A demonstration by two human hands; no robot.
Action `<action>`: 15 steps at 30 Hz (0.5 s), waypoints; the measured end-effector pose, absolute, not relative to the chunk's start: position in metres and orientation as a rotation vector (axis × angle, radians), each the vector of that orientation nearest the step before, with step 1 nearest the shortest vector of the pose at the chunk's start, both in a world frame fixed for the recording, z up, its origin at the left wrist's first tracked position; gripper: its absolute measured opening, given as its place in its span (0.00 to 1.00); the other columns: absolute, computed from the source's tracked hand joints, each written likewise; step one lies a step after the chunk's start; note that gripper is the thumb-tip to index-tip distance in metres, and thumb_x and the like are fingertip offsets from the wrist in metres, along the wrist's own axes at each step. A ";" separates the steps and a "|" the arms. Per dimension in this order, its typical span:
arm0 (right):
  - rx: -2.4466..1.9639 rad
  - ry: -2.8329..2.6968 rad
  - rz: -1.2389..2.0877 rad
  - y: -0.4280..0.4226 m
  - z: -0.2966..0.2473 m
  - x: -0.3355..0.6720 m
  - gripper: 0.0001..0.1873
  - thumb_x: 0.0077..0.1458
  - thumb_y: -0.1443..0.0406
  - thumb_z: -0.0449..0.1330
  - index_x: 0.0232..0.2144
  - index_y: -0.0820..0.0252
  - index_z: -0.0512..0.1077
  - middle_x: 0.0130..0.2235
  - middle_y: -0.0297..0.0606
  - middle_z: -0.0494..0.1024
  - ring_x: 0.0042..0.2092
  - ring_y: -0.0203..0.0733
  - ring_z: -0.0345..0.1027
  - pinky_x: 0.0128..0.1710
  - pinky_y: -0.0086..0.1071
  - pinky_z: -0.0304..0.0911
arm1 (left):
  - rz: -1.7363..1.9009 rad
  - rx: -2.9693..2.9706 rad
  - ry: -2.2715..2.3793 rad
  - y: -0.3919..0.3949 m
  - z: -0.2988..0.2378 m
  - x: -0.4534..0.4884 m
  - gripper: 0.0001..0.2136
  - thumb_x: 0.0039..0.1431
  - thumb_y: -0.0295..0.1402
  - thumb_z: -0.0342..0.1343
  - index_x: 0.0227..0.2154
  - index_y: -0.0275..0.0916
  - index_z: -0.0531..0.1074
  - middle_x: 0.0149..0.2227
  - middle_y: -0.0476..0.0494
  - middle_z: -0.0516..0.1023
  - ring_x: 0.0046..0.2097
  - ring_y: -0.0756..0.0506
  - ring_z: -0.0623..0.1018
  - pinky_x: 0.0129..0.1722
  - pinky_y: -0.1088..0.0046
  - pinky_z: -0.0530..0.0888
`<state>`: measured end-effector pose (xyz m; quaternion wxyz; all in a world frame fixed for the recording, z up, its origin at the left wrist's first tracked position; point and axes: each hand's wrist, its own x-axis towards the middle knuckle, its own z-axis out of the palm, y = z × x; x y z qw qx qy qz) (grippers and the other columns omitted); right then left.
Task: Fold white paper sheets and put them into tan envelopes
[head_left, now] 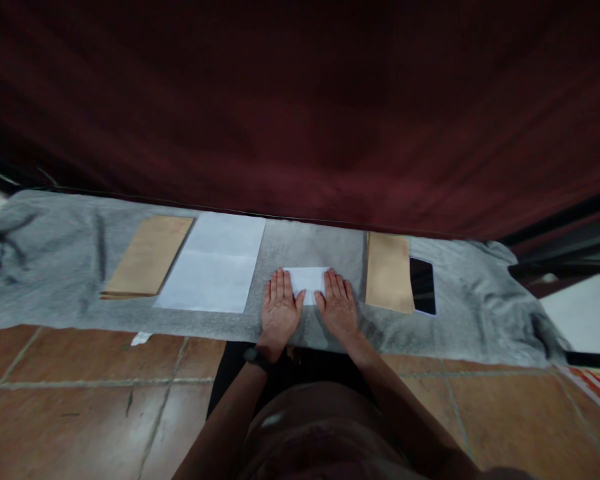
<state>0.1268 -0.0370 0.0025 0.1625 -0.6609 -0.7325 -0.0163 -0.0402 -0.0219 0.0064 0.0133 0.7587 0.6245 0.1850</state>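
A folded piece of white paper lies on the grey cloth in front of me. My left hand rests flat on its left side, fingers stretched forward and thumb pointing inward. On the right side, my right hand lies flat in the same way, its thumb close to the other. Both hands are open and press down on the paper's edges, which they partly cover. To the left lies a larger white sheet with a faint crease across it.
Brown envelopes lie at the left, and more brown envelopes at the right beside a dark phone. The grey cloth covers the narrow surface. Behind it hangs a dark red curtain. A white scrap is near the front edge.
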 end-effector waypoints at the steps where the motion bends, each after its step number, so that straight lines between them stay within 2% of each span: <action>1: -1.887 -2.091 -0.048 -0.037 0.003 0.127 0.32 0.72 0.57 0.47 0.70 0.72 0.54 0.70 0.51 0.59 0.69 0.54 0.53 0.69 0.50 0.46 | 0.589 2.353 1.959 -0.022 0.006 -0.041 0.32 0.72 0.44 0.43 0.70 0.24 0.51 0.70 0.24 0.56 0.72 0.33 0.54 0.70 0.48 0.56; 7: -1.886 -2.089 -0.043 -0.036 0.003 0.127 0.32 0.72 0.57 0.47 0.70 0.71 0.54 0.70 0.51 0.59 0.69 0.54 0.53 0.69 0.50 0.46 | 0.622 2.313 2.007 -0.025 0.006 -0.047 0.31 0.72 0.42 0.41 0.69 0.22 0.53 0.70 0.23 0.55 0.72 0.33 0.56 0.69 0.49 0.57; 10: -1.889 -2.097 -0.025 -0.036 0.003 0.126 0.32 0.72 0.57 0.47 0.70 0.71 0.53 0.70 0.52 0.59 0.70 0.54 0.52 0.69 0.51 0.46 | 0.656 2.275 2.066 -0.027 0.011 -0.044 0.31 0.73 0.40 0.41 0.69 0.22 0.51 0.71 0.22 0.53 0.72 0.32 0.54 0.69 0.46 0.56; 12: -1.899 -2.097 -0.011 -0.036 0.004 0.126 0.32 0.72 0.57 0.46 0.70 0.71 0.53 0.70 0.52 0.59 0.70 0.54 0.51 0.69 0.51 0.46 | 0.673 2.296 2.040 -0.030 0.017 -0.038 0.30 0.73 0.39 0.40 0.70 0.24 0.48 0.71 0.24 0.52 0.73 0.33 0.52 0.70 0.46 0.56; 15: -1.912 -2.103 0.008 -0.037 0.005 0.126 0.32 0.72 0.58 0.46 0.70 0.71 0.54 0.70 0.51 0.58 0.70 0.54 0.51 0.68 0.51 0.46 | 0.630 2.406 1.847 -0.036 0.023 -0.023 0.30 0.73 0.37 0.40 0.72 0.28 0.45 0.72 0.30 0.52 0.73 0.37 0.52 0.70 0.51 0.56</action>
